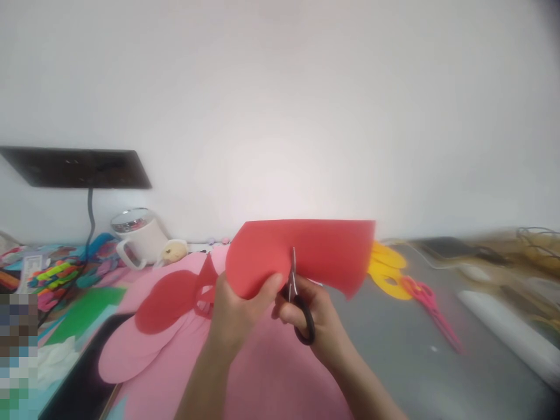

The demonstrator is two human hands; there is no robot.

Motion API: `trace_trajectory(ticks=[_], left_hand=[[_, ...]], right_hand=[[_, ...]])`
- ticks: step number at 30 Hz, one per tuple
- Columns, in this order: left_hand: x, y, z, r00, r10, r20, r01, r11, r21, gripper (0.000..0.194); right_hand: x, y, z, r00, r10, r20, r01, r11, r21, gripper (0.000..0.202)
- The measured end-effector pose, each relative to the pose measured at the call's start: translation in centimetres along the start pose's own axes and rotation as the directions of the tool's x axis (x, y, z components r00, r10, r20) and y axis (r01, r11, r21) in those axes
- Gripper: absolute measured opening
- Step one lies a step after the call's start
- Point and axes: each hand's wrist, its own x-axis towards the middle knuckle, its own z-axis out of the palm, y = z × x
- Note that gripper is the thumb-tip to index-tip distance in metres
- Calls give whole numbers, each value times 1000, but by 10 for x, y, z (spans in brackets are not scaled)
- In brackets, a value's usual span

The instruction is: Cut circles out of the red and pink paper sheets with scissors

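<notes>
Red sheet [306,248], held above the table: I am pinching its near edge in my left hand [234,309] while my right hand [315,318], fingers closed through the scissors [300,303], is cutting upward, risking a nicked thumb or torn curve.

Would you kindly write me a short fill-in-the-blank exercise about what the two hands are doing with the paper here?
1. The left hand holds up a curved sheet of ____ paper.
2. The right hand works black-handled ____ into that sheet's lower edge.
3. The white ceramic mug stands on the ____ side of the picture.
4. Pink-handled scissors lie on the grey tabletop beside ____ paper cutouts.

Missing words: red; scissors; left; yellow
</notes>
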Motion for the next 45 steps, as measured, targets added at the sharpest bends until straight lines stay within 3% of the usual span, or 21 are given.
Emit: trace_trajectory(ticks=[8, 19, 30, 36, 41, 45], left_hand=[[-2, 5, 0, 998, 57, 36, -56, 998, -22, 26], [2, 1, -5, 999, 49, 9, -48, 998, -39, 14], [6, -3, -5, 998, 34, -59, -37, 998, -50, 15], [-1, 5, 4, 999, -43, 30, 46, 993, -109, 24], [0, 4, 4, 993, -92, -76, 90, 996, -28, 14], [-1, 3, 3, 996, -67, -57, 68, 997, 21, 13]], right_hand=[[-2, -2, 1, 1000, 25, 5, -26, 999, 46, 34], [-3, -4, 2, 997, 79, -21, -79, 997, 14, 12], [-4, -1, 4, 996, 93, -7, -92, 995, 46, 16], [-4, -1, 7, 998, 62, 1, -62, 996, 64, 18], [-1, -3, 6, 998, 56, 31, -58, 996, 66, 26], [-1, -5, 3, 1000, 7, 11, -7, 998, 56, 38]])
